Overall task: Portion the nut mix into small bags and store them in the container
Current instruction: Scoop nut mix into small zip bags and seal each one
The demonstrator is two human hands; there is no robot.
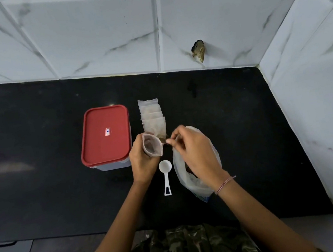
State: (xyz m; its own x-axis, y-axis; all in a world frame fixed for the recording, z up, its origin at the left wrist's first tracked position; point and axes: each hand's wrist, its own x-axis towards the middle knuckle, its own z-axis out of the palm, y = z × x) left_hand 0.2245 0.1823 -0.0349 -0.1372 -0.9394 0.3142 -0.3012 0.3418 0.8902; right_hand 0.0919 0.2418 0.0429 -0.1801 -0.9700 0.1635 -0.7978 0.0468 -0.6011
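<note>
- The task looks to be in its middle. The left hand [143,162] grips one small bag [153,145] just left of the frame's centre, fingers wrapped round its lower part. The bag's mouth stands open, facing up and to the right.
- The right hand [196,153] hovers over the large bag [198,185] right of centre. Its fingers are curled and the thumb and forefinger meet in a narrow pinch close beside the small bag's mouth. What, if anything, sits in that pinch is too small to tell.
- The white scoop [165,169] lies on the black counter [43,195] between the two hands, bowl up and seemingly empty. By my reading, filling goes by hand at this point.
- A row of small bags [152,115] lies overlapped just above the hands, right of the container [111,165]. These may be finished portions, though the blur makes it hard to say whether they are filled or sealed.
- Storing has not begun as far as can be seen: the red lid [105,134] sits on the container, left of centre, and no bag is seen inside or on it.
- Still to do, in my judgement: finish and close this bag, open the container, put the bags in and close it.
- Only a dark patch of nut mix [189,170] shows through the large bag, and the right hand and wrist cover most of the bag. How much remains is unclear.
- How full the held bag is cannot be made out either.
</note>
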